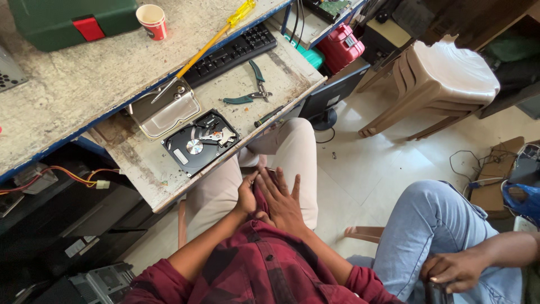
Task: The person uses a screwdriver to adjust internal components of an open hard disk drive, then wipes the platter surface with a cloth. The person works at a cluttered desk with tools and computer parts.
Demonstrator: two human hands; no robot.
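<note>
**Hands resting in lap below an opened hard drive**

The left hand (246, 194) and right hand (283, 201) lie in the person's lap, fingers loosely spread, holding nothing. Nearest them, an opened hard drive (201, 142) sits at the front edge of the tabletop (140, 163). Its metal cover (163, 110) lies just behind it, green pliers (251, 93) toward the right edge. A second person's hand (453, 270) rests on a blue-jeaned knee.

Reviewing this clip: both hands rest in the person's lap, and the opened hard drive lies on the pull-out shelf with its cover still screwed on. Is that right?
Not quite. The head view shows the hard drive with its cover off: the platter and arm are exposed, and the metal cover lies beside it on the pull-out shelf. The rest holds: the left hand and right hand rest in the lap, away from the drive.
</note>
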